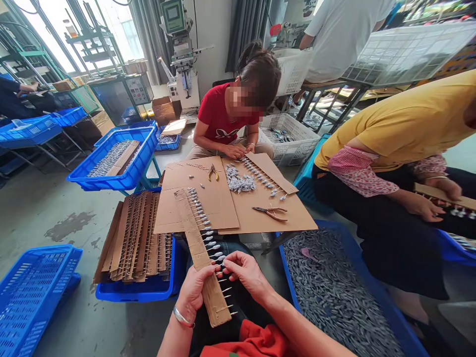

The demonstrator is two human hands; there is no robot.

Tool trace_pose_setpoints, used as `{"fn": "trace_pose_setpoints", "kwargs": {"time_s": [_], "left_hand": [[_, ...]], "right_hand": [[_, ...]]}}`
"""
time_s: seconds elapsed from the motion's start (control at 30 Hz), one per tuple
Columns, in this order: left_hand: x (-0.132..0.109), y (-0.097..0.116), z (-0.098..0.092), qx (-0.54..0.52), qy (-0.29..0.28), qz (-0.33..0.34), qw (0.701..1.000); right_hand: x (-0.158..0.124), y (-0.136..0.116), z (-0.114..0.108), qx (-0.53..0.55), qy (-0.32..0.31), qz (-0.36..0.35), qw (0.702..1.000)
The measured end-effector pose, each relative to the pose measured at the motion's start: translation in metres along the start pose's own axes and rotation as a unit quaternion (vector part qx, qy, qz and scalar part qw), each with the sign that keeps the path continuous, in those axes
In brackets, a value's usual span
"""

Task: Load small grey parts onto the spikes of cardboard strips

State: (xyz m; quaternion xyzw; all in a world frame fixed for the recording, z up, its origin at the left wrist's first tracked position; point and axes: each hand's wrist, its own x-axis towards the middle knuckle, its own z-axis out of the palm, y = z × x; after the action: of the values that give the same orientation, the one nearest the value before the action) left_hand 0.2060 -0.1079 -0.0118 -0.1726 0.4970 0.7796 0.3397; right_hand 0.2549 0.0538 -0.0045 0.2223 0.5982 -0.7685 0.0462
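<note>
My left hand (194, 290) grips the near end of a long cardboard strip (197, 245) studded with metal pins, several of them carrying small grey pieces. My right hand (243, 271) pinches a small grey piece at a pin on the strip's right side, fingers closed. The strip runs away from me onto a cardboard sheet (219, 198) that serves as a work surface. A silver bangle sits on my left wrist.
A blue crate (334, 292) of grey pieces lies to my right, a crate of filled strips (136, 243) to my left. Two pliers (271, 212) rest on the cardboard. A person in red sits opposite, another in yellow at right. Blue baskets (33, 292) stand around.
</note>
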Motion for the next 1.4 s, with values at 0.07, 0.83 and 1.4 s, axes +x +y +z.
{"fn": "trace_pose_setpoints", "kwargs": {"time_s": [0.07, 0.83, 1.4], "left_hand": [[0.0, 0.0, 0.0, 0.0, 0.002, -0.001, 1.0], [-0.006, -0.001, 0.013, 0.036, 0.06, 0.076, 0.995], [-0.002, -0.002, 0.007, 0.033, 0.05, 0.06, 0.996]], "right_hand": [[0.0, -0.001, 0.0, 0.001, -0.003, 0.001, 1.0], [0.006, 0.0, -0.001, 0.044, -0.044, 0.049, 0.997], [0.019, 0.004, 0.0, 0.06, -0.082, 0.072, 0.992]]}}
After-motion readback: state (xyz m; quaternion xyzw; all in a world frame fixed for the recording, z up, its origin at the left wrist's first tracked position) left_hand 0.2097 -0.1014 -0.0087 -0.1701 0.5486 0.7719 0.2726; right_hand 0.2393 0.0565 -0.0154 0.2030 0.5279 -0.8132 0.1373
